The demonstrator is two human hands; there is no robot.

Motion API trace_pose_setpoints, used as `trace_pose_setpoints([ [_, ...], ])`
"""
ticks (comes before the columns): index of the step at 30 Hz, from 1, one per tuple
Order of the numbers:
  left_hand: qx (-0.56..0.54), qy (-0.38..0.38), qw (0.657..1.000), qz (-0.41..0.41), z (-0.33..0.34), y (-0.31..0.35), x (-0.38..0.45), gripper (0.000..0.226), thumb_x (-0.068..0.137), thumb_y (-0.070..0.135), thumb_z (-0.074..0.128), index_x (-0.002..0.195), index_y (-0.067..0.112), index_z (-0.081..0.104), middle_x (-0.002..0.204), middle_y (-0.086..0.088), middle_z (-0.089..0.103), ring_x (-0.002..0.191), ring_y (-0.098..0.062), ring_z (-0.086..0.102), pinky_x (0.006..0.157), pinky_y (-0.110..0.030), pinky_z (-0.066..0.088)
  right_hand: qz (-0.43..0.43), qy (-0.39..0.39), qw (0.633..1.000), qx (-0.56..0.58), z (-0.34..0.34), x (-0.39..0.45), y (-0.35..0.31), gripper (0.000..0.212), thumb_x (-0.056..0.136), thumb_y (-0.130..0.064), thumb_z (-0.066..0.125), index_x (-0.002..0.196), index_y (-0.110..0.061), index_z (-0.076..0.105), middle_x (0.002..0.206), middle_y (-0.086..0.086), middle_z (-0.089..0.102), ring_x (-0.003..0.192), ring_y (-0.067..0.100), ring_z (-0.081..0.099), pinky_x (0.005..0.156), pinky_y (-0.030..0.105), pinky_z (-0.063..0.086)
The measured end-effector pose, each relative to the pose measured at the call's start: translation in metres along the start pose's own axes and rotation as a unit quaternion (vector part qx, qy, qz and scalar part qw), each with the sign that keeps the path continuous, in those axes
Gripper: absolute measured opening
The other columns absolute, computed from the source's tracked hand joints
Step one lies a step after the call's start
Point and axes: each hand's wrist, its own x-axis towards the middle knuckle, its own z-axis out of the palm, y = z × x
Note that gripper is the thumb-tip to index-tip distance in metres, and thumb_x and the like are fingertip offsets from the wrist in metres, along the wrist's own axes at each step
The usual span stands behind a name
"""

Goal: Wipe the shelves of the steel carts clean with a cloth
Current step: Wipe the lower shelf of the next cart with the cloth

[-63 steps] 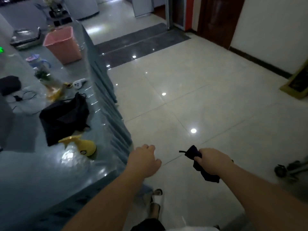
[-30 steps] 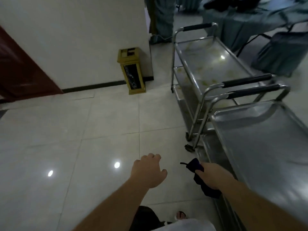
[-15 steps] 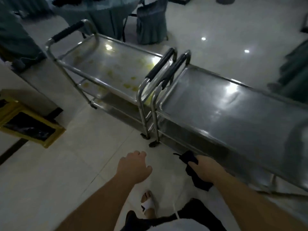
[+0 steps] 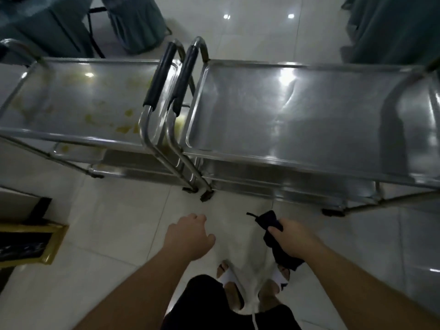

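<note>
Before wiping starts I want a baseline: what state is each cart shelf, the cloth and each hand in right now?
Left cart top shelf: soiled with yellowish smears.
Left cart lower shelf: yellowish spots at its edge.
Right cart top shelf: shiny, no stains visible.
Cloth: dark, bunched, off the carts.
Right hand: grips the cloth.
Left hand: loosely curled, holds nothing.

I see my right hand (image 4: 294, 239) holding a dark cloth (image 4: 273, 236) near two steel carts (image 4: 297, 110); my left hand (image 4: 189, 236) holds nothing.
</note>
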Motion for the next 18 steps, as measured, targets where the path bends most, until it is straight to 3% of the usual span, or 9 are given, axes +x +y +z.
trace_pose_setpoints([
  [4,-0.004,-0.02,1.0,0.021,0.019,-0.001,0.04,0.065,0.097,0.059,0.047,0.153,0.028,0.042,0.149,0.0,0.05,0.134,-0.026,0.05,0.103,-0.043,0.045,0.029,0.014,0.999,0.038,0.024,0.026,0.022,0.026,0.108,-0.044,0.047,0.088,-0.028,0.054,0.087,-0.001,0.063,0.078,0.014,0.062,0.068,0.031,0.051],
  [7,0.015,-0.051,0.997,0.048,0.037,-0.003,0.078,0.066,0.097,0.059,0.047,0.155,0.028,0.041,0.151,0.0,0.049,0.136,-0.025,0.049,0.103,-0.042,0.043,0.063,0.025,0.997,0.049,0.042,0.047,0.04,0.028,0.108,-0.044,0.047,0.094,-0.022,0.059,0.089,0.0,0.065,0.081,0.016,0.063,0.075,0.034,0.053],
  [11,0.049,-0.062,0.994,0.081,0.06,-0.012,0.131,0.064,0.099,0.057,0.046,0.156,0.027,0.04,0.151,-0.001,0.048,0.135,-0.024,0.049,0.102,-0.042,0.043,0.092,0.04,0.994,0.043,0.076,0.085,0.053,0.031,0.108,-0.045,0.046,0.101,-0.019,0.061,0.089,-0.001,0.063,0.078,0.014,0.06,0.072,0.031,0.052],
  [15,0.059,-0.07,0.993,0.074,0.086,-0.023,0.177,0.064,0.101,0.057,0.047,0.156,0.027,0.039,0.15,-0.002,0.049,0.133,-0.025,0.05,0.102,-0.042,0.043,0.08,0.022,0.996,-0.018,0.112,0.129,0.053,0.029,0.107,-0.047,0.044,0.086,-0.03,0.052,0.088,-0.005,0.061,0.084,0.019,0.063,0.083,0.041,0.057],
  [18,0.054,-0.076,0.994,0.063,0.117,-0.024,0.218,0.066,0.101,0.057,0.046,0.159,0.026,0.034,0.155,-0.003,0.045,0.138,-0.027,0.046,0.108,-0.043,0.041,0.038,-0.003,0.996,-0.087,0.131,0.177,0.049,0.034,0.108,-0.046,0.042,0.115,-0.019,0.061,0.116,0.002,0.065,0.104,0.024,0.062,0.092,0.038,0.051],
])
